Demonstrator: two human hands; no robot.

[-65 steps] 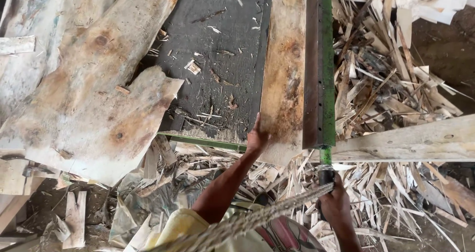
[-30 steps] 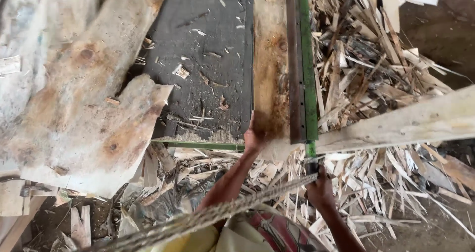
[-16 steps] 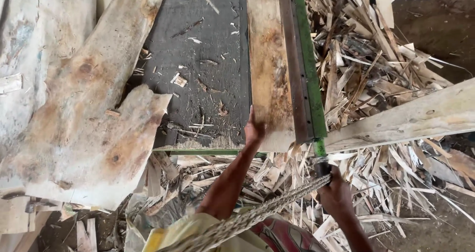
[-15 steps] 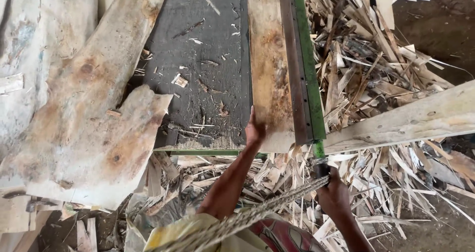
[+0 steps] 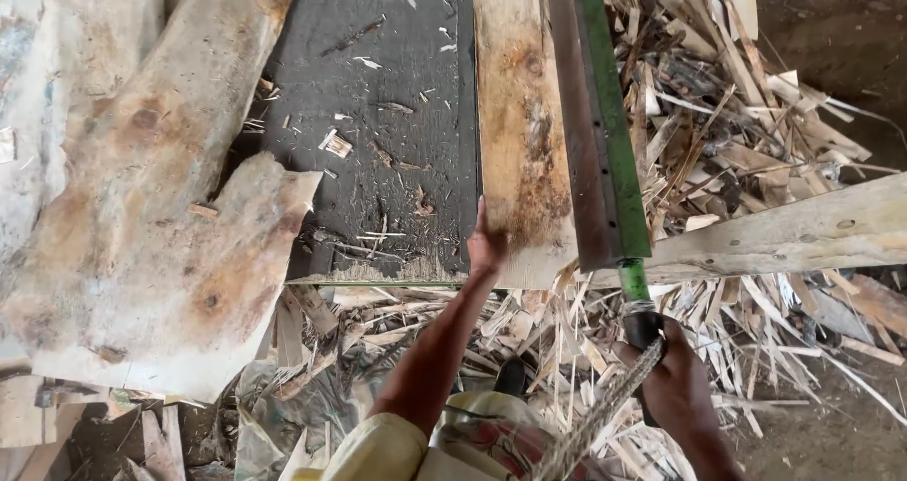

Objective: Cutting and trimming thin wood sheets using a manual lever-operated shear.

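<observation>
Dark work table (image 5: 397,112), veneer strip (image 5: 520,131), wood chips (image 5: 335,143) on it

the thin board (image 5: 521,131) lies on the table (image 5: 387,122), with the long blade (image 5: 595,122) on its right side.

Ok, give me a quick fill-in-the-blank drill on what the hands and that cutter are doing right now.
1. The left hand rests on the near end of the wooden ____.
2. The right hand grips the handle of the long ____ blade arm.
3. The plank lies on a ____ board.

Missing words: plank; green; black
</observation>
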